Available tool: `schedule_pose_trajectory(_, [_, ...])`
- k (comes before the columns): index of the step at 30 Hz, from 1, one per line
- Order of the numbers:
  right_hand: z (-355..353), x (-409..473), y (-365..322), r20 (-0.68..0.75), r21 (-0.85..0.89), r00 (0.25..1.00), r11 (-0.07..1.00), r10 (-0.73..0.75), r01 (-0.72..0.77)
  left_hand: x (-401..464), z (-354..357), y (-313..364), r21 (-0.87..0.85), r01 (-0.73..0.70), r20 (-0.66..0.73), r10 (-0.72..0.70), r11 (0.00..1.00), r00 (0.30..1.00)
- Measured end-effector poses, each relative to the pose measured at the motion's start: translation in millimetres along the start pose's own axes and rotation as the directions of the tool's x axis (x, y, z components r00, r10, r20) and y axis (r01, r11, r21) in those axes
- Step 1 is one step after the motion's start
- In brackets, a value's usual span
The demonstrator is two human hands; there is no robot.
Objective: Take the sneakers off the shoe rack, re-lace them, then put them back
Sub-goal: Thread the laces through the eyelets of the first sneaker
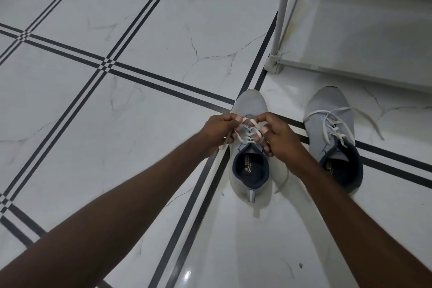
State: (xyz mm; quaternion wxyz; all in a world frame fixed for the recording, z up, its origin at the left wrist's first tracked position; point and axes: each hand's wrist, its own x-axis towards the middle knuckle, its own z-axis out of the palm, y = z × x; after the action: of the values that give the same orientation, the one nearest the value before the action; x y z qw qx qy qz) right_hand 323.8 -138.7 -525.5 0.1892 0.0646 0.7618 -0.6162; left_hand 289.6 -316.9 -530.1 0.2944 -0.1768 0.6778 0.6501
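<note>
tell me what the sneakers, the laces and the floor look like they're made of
Sneakers: soft grey knit or woven fabric, matte, with a fine heathered texture; dark lining at the collar. Laces: flat whitish woven cord, probably cotton or polyester, hard to say. Floor: glossy white marble-look tile, likely ceramic or porcelain, given the grey veins, black inlaid lines and bright reflections.

Two sneakers on floor [140,30], side by side, toes pointing away from the person. Left sneaker [250,170] between both hands; left hand [216,133] on its left, right hand [278,135] on its right, each pinching lace [249,121] above it. Right sneaker [332,124] well apart, laces trailing rightward. Rack [350,30] behind it, far right.
</note>
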Motion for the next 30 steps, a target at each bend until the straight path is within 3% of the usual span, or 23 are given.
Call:
schedule_pose_trajectory(4, [-0.1,1.8,-1.2,0.055,-0.085,0.998,0.996,-0.036,0.041,4.1,1.2,0.6,-0.026,0.046,0.148,-0.041,0.999,0.988])
schedule_pose_trajectory(8, [-2.1,4.4,-0.6,0.055,-0.105,0.997,0.992,-0.061,0.066,4.0,4.0,4.1,-0.121,0.077,0.16,-0.057,0.99,0.985])
schedule_pose_trajectory(13, [-2.9,9.2,-2.9,0.078,-0.071,0.996,0.996,-0.047,0.052,1.7,4.2,6.0,-0.111,0.08,0.243,-0.051,0.991,0.969])
schedule_pose_trajectory(18, [-2.8,13.2,-4.0,0.103,-0.069,0.993,0.996,-0.05,0.057,0.2,-0.6,8.6,-0.101,0.181,0.337,-0.138,0.978,0.932])
schedule_pose_trajectory(22, [-4.1,18.1,-0.2,0.116,-0.036,0.993,0.999,-0.018,0.023,-2.5,7.2,8.8,-0.027,0.11,0.26,-0.099,0.994,0.961])
schedule_pose_trajectory(27, [-10.1,20.6,13.0,0.098,0.228,0.992,0.968,0.082,-0.102,-1.1,8.5,2.5,-0.074,0.064,0.179,-0.05,0.995,0.983])
schedule_pose_trajectory(30, [-7.0,27.3,14.9,0.069,0.205,0.985,0.964,0.156,-0.167,-3.3,7.7,3.8,0.074,-0.029,0.192,0.014,0.997,0.981])
